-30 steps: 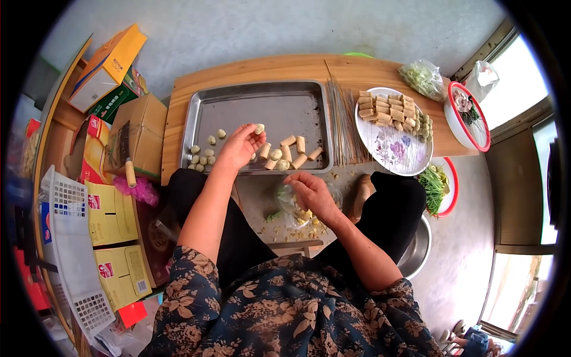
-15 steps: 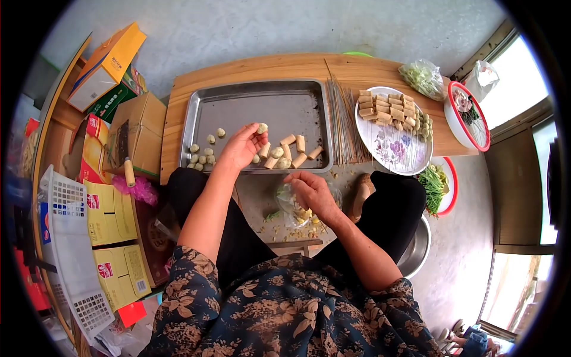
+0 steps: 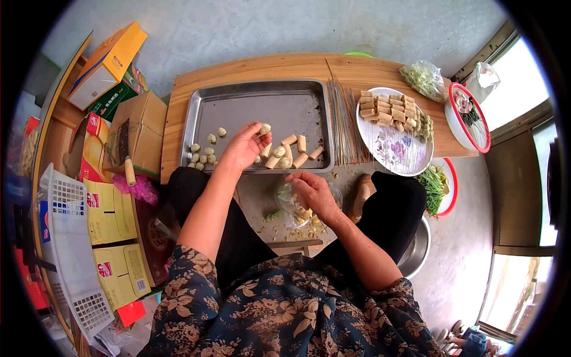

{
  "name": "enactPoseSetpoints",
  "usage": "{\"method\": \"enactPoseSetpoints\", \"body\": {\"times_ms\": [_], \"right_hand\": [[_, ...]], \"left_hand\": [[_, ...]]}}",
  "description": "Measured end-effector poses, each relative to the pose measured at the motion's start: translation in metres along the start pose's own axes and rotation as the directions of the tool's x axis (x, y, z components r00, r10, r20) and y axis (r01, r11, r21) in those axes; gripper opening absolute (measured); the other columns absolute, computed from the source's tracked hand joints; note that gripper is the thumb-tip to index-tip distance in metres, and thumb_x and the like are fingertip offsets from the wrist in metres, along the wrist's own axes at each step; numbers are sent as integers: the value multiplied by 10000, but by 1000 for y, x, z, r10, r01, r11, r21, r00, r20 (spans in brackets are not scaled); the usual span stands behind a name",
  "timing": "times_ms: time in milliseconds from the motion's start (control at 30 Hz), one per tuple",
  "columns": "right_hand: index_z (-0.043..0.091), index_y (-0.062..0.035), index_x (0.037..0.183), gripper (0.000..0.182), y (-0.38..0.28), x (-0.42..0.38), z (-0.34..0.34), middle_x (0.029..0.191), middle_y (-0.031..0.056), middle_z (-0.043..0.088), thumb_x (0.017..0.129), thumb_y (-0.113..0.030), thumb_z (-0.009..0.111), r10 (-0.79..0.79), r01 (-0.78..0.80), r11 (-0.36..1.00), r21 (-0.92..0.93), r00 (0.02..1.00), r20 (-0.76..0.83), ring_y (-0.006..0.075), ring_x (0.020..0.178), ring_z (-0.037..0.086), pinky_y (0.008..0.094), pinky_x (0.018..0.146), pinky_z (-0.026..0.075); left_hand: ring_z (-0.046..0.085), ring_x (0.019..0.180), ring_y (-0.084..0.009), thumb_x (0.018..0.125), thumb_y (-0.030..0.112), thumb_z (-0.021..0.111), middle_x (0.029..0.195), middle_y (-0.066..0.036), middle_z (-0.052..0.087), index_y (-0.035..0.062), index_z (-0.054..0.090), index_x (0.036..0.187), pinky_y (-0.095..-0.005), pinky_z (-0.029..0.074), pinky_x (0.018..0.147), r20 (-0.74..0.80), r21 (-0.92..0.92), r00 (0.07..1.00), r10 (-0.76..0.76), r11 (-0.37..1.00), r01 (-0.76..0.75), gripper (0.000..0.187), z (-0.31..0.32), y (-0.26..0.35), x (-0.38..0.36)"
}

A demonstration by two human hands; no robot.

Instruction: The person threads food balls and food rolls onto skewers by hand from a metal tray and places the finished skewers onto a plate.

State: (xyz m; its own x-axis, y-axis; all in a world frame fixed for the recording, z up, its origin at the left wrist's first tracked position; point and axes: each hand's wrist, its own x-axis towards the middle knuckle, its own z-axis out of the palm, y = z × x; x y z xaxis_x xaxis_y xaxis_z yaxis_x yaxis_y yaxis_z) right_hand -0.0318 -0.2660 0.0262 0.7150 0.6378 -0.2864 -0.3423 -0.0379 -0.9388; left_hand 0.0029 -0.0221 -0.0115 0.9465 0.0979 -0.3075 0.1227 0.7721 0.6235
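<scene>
Between the fingertips of my left hand (image 3: 242, 149) is a small pale-green speckled ball (image 3: 265, 128), held over the metal tray (image 3: 250, 101). My right hand (image 3: 314, 191) hovers in front of the tray's near edge with its fingers pinched together; whatever is in the pinch is hidden. Several similar balls (image 3: 212, 138) lie loose at the tray's left. Short tan rolls (image 3: 301, 143) lie in the tray's front right, a few balls among them. Right of the tray is a bundle of thin skewers (image 3: 345, 128).
A flowered oval plate (image 3: 386, 156) bears rows of tan rolls (image 3: 386, 110) and green balls. Behind it sits a bag of greens (image 3: 423, 80), beside a red-rimmed basin (image 3: 455, 122). A cleaver (image 3: 126, 156) leans against a cardboard box (image 3: 143, 128). Below my right hand is a plastic bag (image 3: 291, 211).
My left hand, with the ball, has shifted very slightly right. The right hand stays nearly still, and the items on the tray and plate look the same.
</scene>
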Motion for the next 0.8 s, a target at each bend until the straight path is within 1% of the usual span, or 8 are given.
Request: {"method": "enactPoseSetpoints", "body": {"times_ms": [100, 267, 333, 533, 600, 667, 733, 800], "right_hand": [[599, -20, 1003, 182, 4, 2, -1, 558, -41, 441, 947, -145, 478, -9, 9, 1000, 7, 1000, -9, 41, 450, 376, 204, 424, 298], [599, -20, 1007, 182, 6, 4, 0, 560, -39, 447, 947, -145, 481, -16, 16, 1000, 15, 1000, -15, 42, 448, 377, 206, 421, 299], [567, -9, 999, 160, 7, 6, 0, 528, -37, 414, 958, -118, 458, -34, 34, 999, 24, 999, -19, 48, 410, 356, 219, 389, 288], [566, -8, 991, 160, 7, 9, -1, 530, -37, 420, 956, -120, 456, -63, 64, 998, 10, 997, -35, 47, 413, 368, 219, 389, 289], [568, -8, 990, 161, 5, 9, 0, 529, -35, 424, 955, -120, 457, -62, 62, 998, 18, 997, -38, 47, 415, 370, 218, 390, 288], [569, -7, 989, 162, 3, 9, 0, 529, -34, 427, 954, -120, 458, -61, 62, 998, 26, 997, -41, 47, 417, 373, 217, 391, 288], [583, -8, 1020, 183, 3, 9, -1, 548, -43, 427, 954, -120, 455, -47, 47, 999, -11, 998, -47, 41, 455, 365, 205, 434, 279], [583, -8, 1015, 183, 6, 11, -3, 543, -42, 426, 956, -123, 454, -53, 52, 999, -6, 997, -49, 42, 447, 362, 206, 429, 278]], "left_hand": [[616, 838, -225, 865, 107, 640, 900, -90, 618, 64, 569, 922, -339, 543, 763, 3, -24, 1000, -19, 1000, 19, 100, 0, -6, 1], [622, 841, -214, 868, 121, 638, 907, -94, 628, 63, 584, 921, -327, 545, 774, 18, -21, 999, -30, 999, 31, 95, -1, -7, 1], [619, 842, -202, 872, 134, 635, 916, -97, 631, 63, 593, 924, -315, 540, 781, 24, -12, 999, -34, 999, 35, 98, 1, -7, 0], [620, 851, -180, 878, 174, 633, 930, -78, 645, 74, 602, 935, -302, 527, 780, 43, 54, 994, -99, 994, 97, 119, 4, -14, -2], [617, 862, -175, 871, 190, 645, 933, -63, 646, 88, 604, 941, -312, 515, 780, 91, 86, 991, -98, 992, 90, 130, 6, -14, -5], [615, 865, -173, 874, 199, 644, 938, -60, 645, 91, 602, 943, -317, 511, 783, 83, 114, 989, -119, 987, 110, 135, 7, -17, -6], [612, 868, -171, 876, 209, 643, 943, -57, 644, 95, 601, 945, -322, 507, 786, 73, 142, 987, -140, 981, 129, 140, 7, -17, -6], [613, 849, -172, 886, 230, 632, 953, -54, 641, 95, 596, 947, -331, 514, 766, 48, 180, 988, -147, 974, 137, 153, 6, -15, -4]]}}
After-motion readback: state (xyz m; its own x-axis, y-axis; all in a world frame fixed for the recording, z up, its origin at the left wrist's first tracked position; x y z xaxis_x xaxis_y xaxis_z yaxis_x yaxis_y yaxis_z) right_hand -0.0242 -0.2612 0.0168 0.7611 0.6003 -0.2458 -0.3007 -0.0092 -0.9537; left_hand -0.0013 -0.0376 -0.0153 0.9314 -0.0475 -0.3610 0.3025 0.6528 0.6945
